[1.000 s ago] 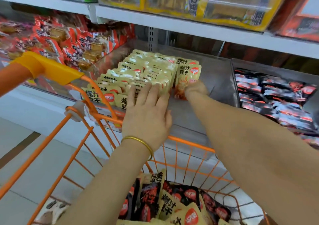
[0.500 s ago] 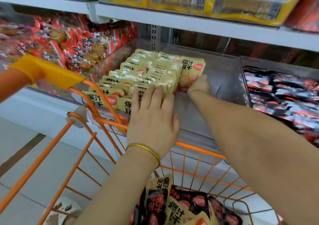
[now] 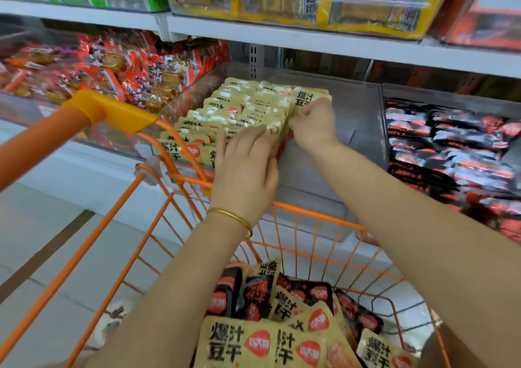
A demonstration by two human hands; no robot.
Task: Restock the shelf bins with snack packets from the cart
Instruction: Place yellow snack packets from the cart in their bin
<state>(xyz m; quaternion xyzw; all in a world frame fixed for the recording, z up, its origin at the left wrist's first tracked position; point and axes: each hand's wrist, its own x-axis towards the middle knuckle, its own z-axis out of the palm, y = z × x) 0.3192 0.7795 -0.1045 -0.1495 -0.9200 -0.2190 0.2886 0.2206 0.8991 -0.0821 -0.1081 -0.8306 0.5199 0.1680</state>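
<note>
Left hand (image 3: 245, 170) is laid flat on the beige dried-tofu packets (image 3: 225, 114); beside it an upright packet (image 3: 308, 97) is pinched by the right hand (image 3: 313, 128). Right of that the clear bin (image 3: 358, 130) is half bare; more is left in the cart (image 3: 310, 216) below.

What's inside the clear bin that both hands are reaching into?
Rows of yellow snack packets stand on edge in its left part; the right part of the clear bin is bare. The left hand and right hand hide the packets under them.
</note>
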